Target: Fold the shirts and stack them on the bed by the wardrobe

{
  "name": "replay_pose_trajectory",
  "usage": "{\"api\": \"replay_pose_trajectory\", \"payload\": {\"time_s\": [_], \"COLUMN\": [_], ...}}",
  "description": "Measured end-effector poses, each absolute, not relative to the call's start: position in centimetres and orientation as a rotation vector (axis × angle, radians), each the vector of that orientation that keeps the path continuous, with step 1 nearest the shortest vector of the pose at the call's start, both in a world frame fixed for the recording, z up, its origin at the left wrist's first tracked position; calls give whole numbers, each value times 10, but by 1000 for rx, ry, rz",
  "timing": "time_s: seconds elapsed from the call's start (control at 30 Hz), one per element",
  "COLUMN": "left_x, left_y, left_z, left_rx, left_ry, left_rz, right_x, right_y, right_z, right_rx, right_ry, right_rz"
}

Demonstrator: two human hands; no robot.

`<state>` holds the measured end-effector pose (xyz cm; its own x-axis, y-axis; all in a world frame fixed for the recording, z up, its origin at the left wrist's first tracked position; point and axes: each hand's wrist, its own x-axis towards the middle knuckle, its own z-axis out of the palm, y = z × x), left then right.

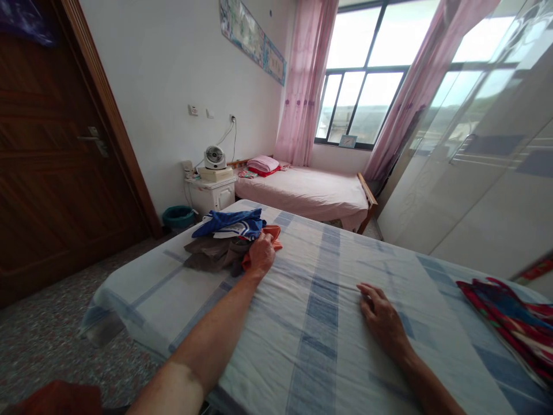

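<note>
Now, L hand (262, 253) curls at clothes pile's (222, 246) R edge on the sheet (276, 334), can't tell if gripping orange cloth (273, 230). R hand (382, 314)'s well apart, half-open, empty.

Daylight enters by the window (366, 70), whose upper panes (352, 37) are almost white, and the glossy panels (496, 190) at right reflect it. The wooden door (56, 155) is quite dim. Near the edges, shapes look stretched and soft.
</note>
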<state>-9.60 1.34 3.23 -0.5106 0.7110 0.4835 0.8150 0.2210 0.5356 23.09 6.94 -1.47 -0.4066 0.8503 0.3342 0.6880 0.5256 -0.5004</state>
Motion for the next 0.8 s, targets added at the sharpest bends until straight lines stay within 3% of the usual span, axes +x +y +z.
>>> {"api": "replay_pose_trajectory", "payload": {"time_s": [0.23,0.4,0.67,0.8], "left_x": [-11,36,4,-10], "left_y": [-15,-34,-17,-5], "left_z": [48,17,24,18], "left_rx": [-2333,-2971,-2316,-2170], "left_ry": [-1864,-1287,-1643,-1795], "left_rz": [-1355,-965,-1486,-1596], "right_x": [226,226,216,201], "right_y": [65,64,34,15], "right_z": [-10,-6,13,12], "right_rx": [-1231,-1198,-922,-832], "right_ry": [-2245,-2215,-2417,-2530], "right_rz": [372,395,614,488]}}
